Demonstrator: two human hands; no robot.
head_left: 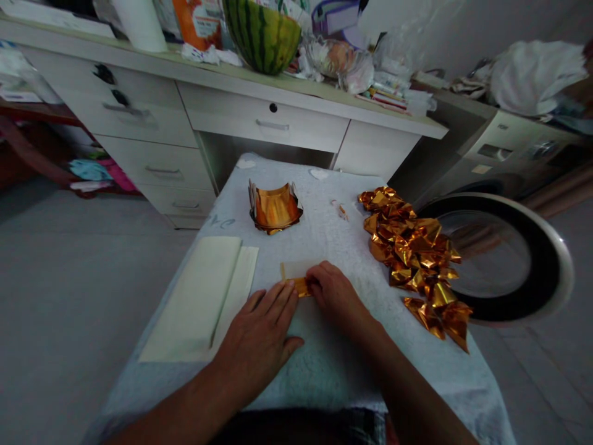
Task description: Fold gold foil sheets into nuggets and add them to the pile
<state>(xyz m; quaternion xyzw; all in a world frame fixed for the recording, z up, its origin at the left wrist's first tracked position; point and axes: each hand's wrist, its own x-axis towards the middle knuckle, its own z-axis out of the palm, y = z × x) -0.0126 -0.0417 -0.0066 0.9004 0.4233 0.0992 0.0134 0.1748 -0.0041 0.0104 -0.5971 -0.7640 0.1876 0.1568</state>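
Note:
A small folded orange strip [302,287] lies on the cloth-covered table between my hands, with a pale translucent sheet [295,269] along its far side. My left hand [264,330] is flat, fingers extended, its fingertips pressing the strip's left end. The fingers of my right hand [334,293] are curled together on the strip's right end. To the left lie pale folded paper sheets [199,296]. Beyond my hands stands a curved piece of shiny orange foil [275,208] with a dark, jagged rim. Crumpled orange foil pieces [417,247] form a row at the right.
Small orange scraps [343,212] lie near the table's far part. Behind it, a white desk [273,120] holds a cut watermelon [264,37] and clutter. At the right, a washing machine's round door [551,266] stands open beside the table edge.

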